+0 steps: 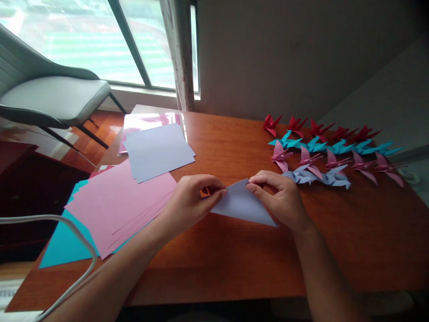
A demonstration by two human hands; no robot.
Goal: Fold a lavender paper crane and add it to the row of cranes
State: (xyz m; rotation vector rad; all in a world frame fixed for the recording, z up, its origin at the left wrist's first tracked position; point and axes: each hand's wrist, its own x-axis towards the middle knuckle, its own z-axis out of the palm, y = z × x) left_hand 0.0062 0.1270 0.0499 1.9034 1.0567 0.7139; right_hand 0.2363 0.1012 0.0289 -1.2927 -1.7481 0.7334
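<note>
A pale lavender paper folded into a triangle [243, 205] lies on the wooden table [234, 259] in front of me. My left hand [191, 201] pinches its left corner with thumb and fingertips. My right hand [279, 197] pinches the top edge near the peak, fingers curled over the fold. Both hands press the paper down against the table.
Stacks of pink [117, 205], teal [63, 246] and lavender sheets [157, 150] lie at the left. Rows of folded paper cranes in red [318, 127], teal [335, 145], pink [335, 161] and lavender [318, 176] sit at the right. A grey chair [50, 96] stands by the window. A white cable [77, 237] loops at the front left.
</note>
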